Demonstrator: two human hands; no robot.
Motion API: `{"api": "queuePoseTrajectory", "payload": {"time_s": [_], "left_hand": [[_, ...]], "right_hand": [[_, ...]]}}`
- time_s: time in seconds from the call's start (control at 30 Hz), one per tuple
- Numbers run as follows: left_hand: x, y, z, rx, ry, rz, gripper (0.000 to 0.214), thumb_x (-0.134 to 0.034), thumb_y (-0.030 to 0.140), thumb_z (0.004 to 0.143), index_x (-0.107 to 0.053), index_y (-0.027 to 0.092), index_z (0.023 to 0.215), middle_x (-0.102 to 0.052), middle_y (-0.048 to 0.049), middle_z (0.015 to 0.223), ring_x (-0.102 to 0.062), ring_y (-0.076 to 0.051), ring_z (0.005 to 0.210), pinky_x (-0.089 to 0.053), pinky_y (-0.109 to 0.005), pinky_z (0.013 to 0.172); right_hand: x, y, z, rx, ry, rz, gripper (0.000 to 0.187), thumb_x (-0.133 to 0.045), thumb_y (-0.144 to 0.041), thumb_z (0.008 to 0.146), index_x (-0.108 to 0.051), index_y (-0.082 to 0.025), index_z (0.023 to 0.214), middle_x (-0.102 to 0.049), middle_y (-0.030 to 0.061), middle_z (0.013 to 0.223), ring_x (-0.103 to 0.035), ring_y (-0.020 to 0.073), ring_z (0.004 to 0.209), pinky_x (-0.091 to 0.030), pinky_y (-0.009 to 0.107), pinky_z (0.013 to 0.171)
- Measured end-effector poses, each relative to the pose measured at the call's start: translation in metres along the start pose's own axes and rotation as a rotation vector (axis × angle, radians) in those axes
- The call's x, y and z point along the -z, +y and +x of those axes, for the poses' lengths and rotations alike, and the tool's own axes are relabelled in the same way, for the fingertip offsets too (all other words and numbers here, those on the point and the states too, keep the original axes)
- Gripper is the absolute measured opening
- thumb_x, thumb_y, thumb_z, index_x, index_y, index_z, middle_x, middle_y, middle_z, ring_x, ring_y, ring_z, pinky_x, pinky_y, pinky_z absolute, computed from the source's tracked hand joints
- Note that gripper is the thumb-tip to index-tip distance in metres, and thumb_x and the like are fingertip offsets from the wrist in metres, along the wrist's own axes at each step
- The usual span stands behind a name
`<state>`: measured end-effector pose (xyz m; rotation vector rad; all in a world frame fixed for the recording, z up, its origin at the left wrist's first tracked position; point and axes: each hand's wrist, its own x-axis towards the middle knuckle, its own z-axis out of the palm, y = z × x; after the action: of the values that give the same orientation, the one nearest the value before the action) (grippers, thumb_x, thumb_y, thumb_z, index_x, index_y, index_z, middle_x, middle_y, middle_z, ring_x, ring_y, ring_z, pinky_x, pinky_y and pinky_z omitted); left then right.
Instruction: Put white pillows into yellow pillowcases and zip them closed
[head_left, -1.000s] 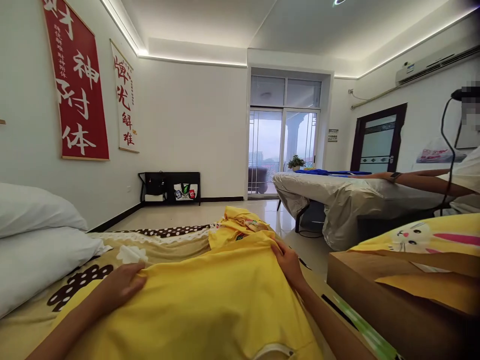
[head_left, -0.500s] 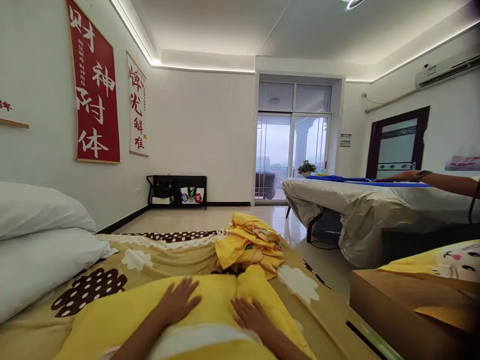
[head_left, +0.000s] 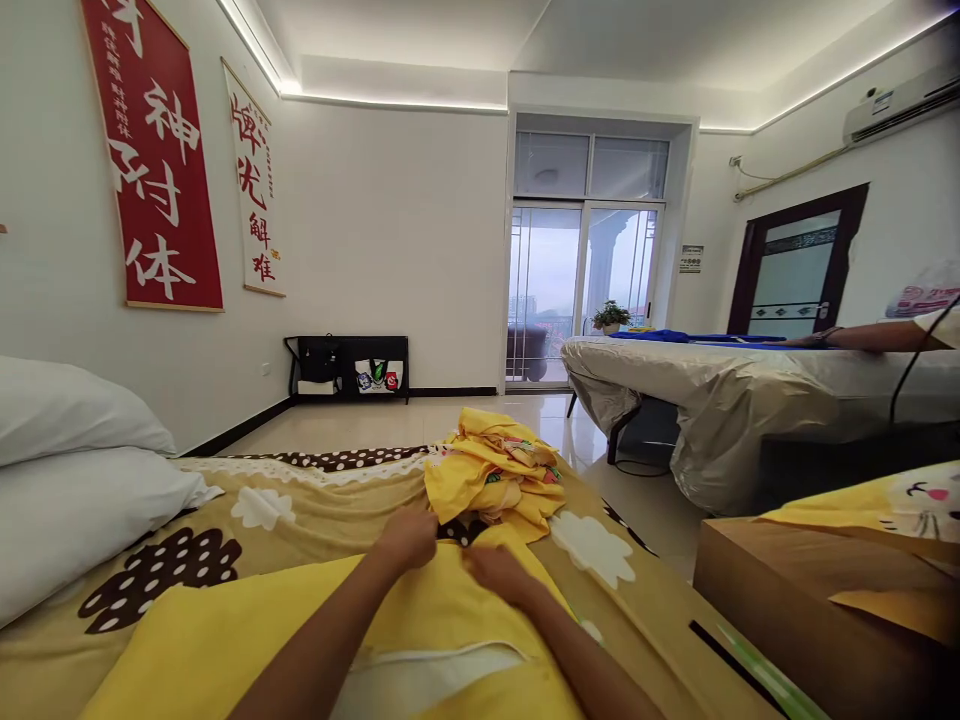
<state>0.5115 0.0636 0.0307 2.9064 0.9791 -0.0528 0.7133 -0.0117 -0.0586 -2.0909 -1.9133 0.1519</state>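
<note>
A yellow pillowcase (head_left: 247,630) lies spread on the bed before me, with a white patch (head_left: 427,678) showing through a curved opening at its near side. My left hand (head_left: 409,540) is closed on the far edge of the pillowcase. Just right of it, my right hand (head_left: 501,572) grips the same edge, slightly blurred, its fingertips partly hidden. A crumpled heap of printed yellow fabric (head_left: 499,465) sits directly beyond both hands.
White pillows (head_left: 82,520) are stacked at the left on the patterned bedsheet (head_left: 300,505). A cardboard box (head_left: 787,600) with yellow printed cloth (head_left: 885,505) stands at right. Behind it, another person's arm (head_left: 870,335) reaches over a plastic-covered table (head_left: 720,375) with blue fabric.
Both hands went from lying flat with spread fingers to gripping the pillowcase's far edge, moving forward and closer together. The view has tilted slightly down. The other person's arm has shifted.
</note>
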Motion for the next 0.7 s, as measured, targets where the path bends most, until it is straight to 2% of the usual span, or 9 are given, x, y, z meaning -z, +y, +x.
{"api": "queuePoseTrajectory", "payload": {"time_s": [0.1,0.17,0.27,0.37,0.47,0.53,0.6,0.63,0.7], "left_hand": [[-0.036,0.023,0.011,-0.05,-0.065,-0.037,0.048,-0.028,0.032,0.089,-0.053,0.018,0.128,-0.054,-0.0126,0.134,-0.051,-0.027,0.123,-0.037,-0.044,0.102],[-0.056,0.024,0.011,-0.046,-0.131,-0.057,0.054,-0.027,0.042,0.089,-0.049,0.018,0.133,-0.049,-0.0118,0.139,-0.047,-0.029,0.126,-0.035,-0.047,0.104],[-0.067,0.012,0.016,-0.004,-0.217,-0.078,0.065,-0.029,0.057,0.085,-0.044,0.022,0.138,-0.048,-0.0108,0.141,-0.048,-0.033,0.125,-0.037,-0.052,0.101],[-0.066,0.005,0.024,0.039,-0.246,-0.077,0.068,-0.029,0.061,0.083,-0.047,0.022,0.136,-0.049,-0.0134,0.139,-0.05,-0.036,0.121,-0.038,-0.055,0.098],[-0.066,0.011,0.025,0.048,-0.187,-0.069,0.065,-0.03,0.059,0.083,-0.053,0.021,0.131,-0.055,-0.0149,0.133,-0.055,-0.036,0.116,-0.039,-0.055,0.096],[-0.067,0.019,0.019,0.044,-0.093,-0.062,0.06,-0.031,0.054,0.085,-0.058,0.017,0.123,-0.061,-0.0167,0.123,-0.058,-0.036,0.11,-0.039,-0.055,0.095],[-0.066,0.027,0.01,0.026,0.03,-0.054,0.052,-0.031,0.045,0.087,-0.061,0.014,0.115,-0.063,-0.017,0.117,-0.056,-0.034,0.11,-0.036,-0.052,0.097],[-0.066,0.031,0.005,0.011,0.086,-0.051,0.046,-0.031,0.04,0.088,-0.061,0.014,0.112,-0.063,-0.0157,0.117,-0.054,-0.031,0.112,-0.035,-0.048,0.099],[-0.065,0.036,-0.004,-0.046,0.201,-0.066,0.038,-0.032,0.03,0.088,-0.058,0.016,0.111,-0.06,-0.0111,0.121,-0.05,-0.024,0.115,-0.033,-0.038,0.102]], "right_hand": [[-0.021,0.016,-0.009,0.048,-0.131,-0.003,0.044,-0.036,-0.041,0.093,-0.048,-0.031,0.134,-0.043,0.0036,0.144,-0.038,0.0206,0.132,-0.03,0.043,0.106],[-0.022,0.039,-0.017,0.009,-0.148,-0.008,0.048,-0.034,-0.044,0.093,-0.043,-0.03,0.138,-0.035,0.0056,0.149,-0.03,0.0217,0.137,-0.024,0.047,0.109],[-0.017,0.072,-0.028,-0.1,-0.076,-0.013,0.052,-0.027,-0.044,0.095,-0.034,-0.027,0.144,-0.022,0.0069,0.154,-0.019,0.0228,0.141,-0.015,0.049,0.111],[-0.016,0.086,-0.029,-0.214,0.018,-0.004,0.053,-0.034,-0.041,0.093,-0.033,-0.027,0.144,-0.027,0.0064,0.153,-0.023,0.0214,0.14,-0.018,0.043,0.111],[-0.018,0.081,-0.018,-0.378,0.093,0.015,0.055,-0.046,-0.042,0.086,-0.045,-0.015,0.134,-0.048,0.0162,0.137,-0.045,0.0275,0.124,-0.033,0.04,0.1],[-0.016,0.073,-0.008,-0.442,0.1,0.039,0.051,-0.055,-0.044,0.079,-0.055,-0.011,0.118,-0.062,0.0176,0.116,-0.058,0.0287,0.105,-0.042,0.036,0.086],[-0.008,0.067,0.0,-0.433,0.1,0.054,0.041,-0.062,-0.038,0.075,-0.058,-0.014,0.108,-0.067,0.0125,0.103,-0.061,0.0261,0.095,-0.044,0.03,0.076],[-0.003,0.064,0.003,-0.421,0.118,0.052,0.038,-0.061,-0.034,0.076,-0.057,-0.016,0.109,-0.067,0.0108,0.103,-0.061,0.025,0.095,-0.044,0.029,0.076],[0.009,0.062,0.005,-0.423,0.19,0.029,0.035,-0.047,-0.03,0.086,-0.051,-0.017,0.119,-0.064,0.0118,0.111,-0.059,0.025,0.102,-0.042,0.03,0.079]]}}
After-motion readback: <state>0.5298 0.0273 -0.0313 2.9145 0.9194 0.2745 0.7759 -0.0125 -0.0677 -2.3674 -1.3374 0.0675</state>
